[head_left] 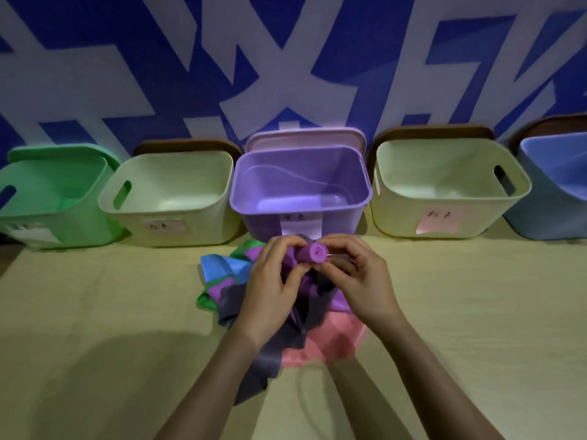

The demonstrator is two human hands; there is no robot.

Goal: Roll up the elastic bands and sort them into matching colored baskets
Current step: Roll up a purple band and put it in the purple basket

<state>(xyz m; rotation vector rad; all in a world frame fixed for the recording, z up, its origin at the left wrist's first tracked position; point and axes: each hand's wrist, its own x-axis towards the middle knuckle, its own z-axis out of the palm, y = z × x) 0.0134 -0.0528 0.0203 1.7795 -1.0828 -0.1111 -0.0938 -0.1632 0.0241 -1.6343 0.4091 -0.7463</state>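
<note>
Both hands hold a purple elastic band roll (313, 254) above a heap of loose bands. My left hand (273, 281) grips its left side with curled fingers. My right hand (359, 274) pinches its right end. The roll's spiral end faces the camera, and its loose tail hangs down between my hands. Under them lie a dark grey band (270, 354), a pink band (333, 341), a blue band (222, 265) and a green band (206, 301). The purple basket (254, 185) stands directly behind the roll.
Along the wall stand a green basket (95, 179), a cream basket (222, 185), another cream basket (390, 192) and a blue basket (540, 185). The heap lies mid-table on the yellowish tabletop (111, 296), in front of the purple basket.
</note>
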